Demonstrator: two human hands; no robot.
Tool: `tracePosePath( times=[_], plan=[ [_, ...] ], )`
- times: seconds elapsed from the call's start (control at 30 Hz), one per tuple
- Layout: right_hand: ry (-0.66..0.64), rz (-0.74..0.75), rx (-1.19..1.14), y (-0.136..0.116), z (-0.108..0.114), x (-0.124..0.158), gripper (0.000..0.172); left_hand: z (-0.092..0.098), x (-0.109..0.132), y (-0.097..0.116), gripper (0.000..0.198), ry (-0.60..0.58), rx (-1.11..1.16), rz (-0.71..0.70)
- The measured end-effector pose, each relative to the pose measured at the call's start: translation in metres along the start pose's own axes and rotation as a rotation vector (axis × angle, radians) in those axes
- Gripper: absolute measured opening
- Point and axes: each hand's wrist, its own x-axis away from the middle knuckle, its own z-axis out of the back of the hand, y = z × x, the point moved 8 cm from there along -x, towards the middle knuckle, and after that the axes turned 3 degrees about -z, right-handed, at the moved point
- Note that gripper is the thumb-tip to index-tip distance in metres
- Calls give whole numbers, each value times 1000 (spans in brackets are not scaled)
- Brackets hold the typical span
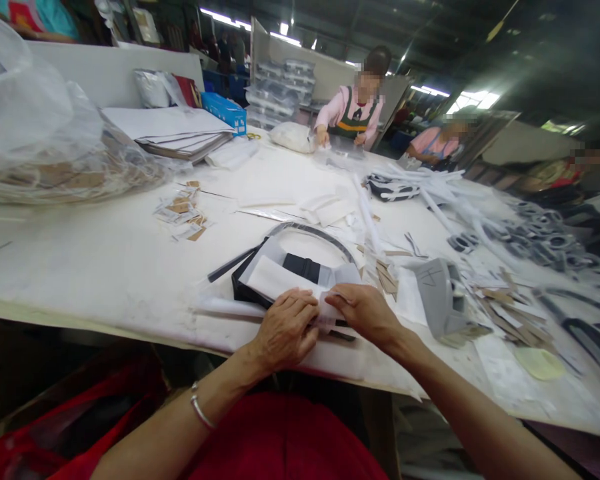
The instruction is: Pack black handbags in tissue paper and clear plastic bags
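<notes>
Both hands rest at the near edge of the white counter point(105, 267). The left hand point(286, 327) and right hand point(365, 310) press down on a clear plastic wrapper point(280, 277) laid over a black piece point(303, 267). A grey moulded part point(437, 297) sits just right of them. Cardboard tags point(183, 210) lie scattered farther left, and a person in a pink sleeve point(330, 110) works at the far end.

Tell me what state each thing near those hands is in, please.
left hand, fingers curled, gripping the white sheet's near edge.
right hand, pinching the same edge.
white sheet, folded over the black piece.
black piece, partly covered, flat on the table.
grey part, lying untouched beside the right hand.
plastic bag, full, slumped at far left.
blue box, shut.
</notes>
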Motion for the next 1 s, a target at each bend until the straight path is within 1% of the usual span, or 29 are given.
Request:
tracePosePath(
  times=[0.07,0.13,0.2,0.27,0.37,0.5,0.53,0.6,0.7,0.77,0.83,0.9,0.93,1.0],
  plan=[
    [-87,-103,-87,14,-5,-12,35,1,-4,-1,16,27,8,90],
    [-145,-233,-188,27,-11,-20,31,1,-9,-4,16,63,-34,164],
    [-189,-368,-267,41,-17,-24,25,-2,-12,-5,13,91,-101,205],
    [-208,-462,-343,53,-24,-25,23,-4,-15,-6,12,122,-156,212],
    [-209,-538,-461,66,-34,-23,26,-5,-16,-7,13,159,-192,212],
    [-193,-587,-535,76,-43,-19,29,-4,-17,-9,15,155,-200,222],
    [-170,-588,-533,77,-44,-19,29,-4,-18,-8,15,149,-196,218],
    [-82,-547,-510,76,-41,-20,26,-3,-19,-7,13,127,-167,212],
    [103,-371,-388,64,-25,-24,20,-1,-19,-6,19,101,-120,225],
    [181,-227,-252,50,-12,-25,20,-1,-19,-6,22,102,-119,234],
    [199,-103,-140,37,-4,-27,23,-1,-19,-6,17,104,-131,238],
    [187,-37,-86,31,0,-29,24,-2,-20,-7,13,100,-151,244],
    [174,-38,-75,32,-1,-31,23,-4,-20,-7,13,93,-168,249],
    [131,-102,-72,41,-8,-32,18,-7,-21,-8,15,73,-216,258]
  ],
)
